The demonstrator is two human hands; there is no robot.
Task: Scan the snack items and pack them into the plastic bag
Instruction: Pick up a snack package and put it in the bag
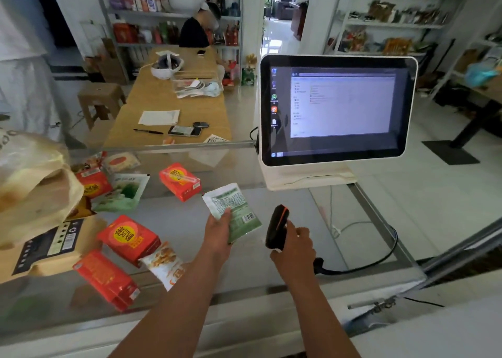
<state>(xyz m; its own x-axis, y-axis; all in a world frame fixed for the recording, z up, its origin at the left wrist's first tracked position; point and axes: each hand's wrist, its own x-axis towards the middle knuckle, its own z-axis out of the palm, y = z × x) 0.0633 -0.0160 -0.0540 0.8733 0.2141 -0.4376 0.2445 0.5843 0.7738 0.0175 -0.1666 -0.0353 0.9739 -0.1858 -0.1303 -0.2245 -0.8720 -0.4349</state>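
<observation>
- Green snack packet [239,208], barcode [250,217] up, is held in the left hand [218,232] beside the scanner [275,226].
- Right hand [296,246] grips the scanner; scanning step, next aim it at barcode.

barcode on the green and white snack packet [239,211], recycling mark on the brown paper bag [89,231], no legible words

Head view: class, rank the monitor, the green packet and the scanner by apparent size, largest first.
1. monitor, clearly largest
2. green packet
3. scanner; these last two look close and are partly hidden, so unsure
</observation>
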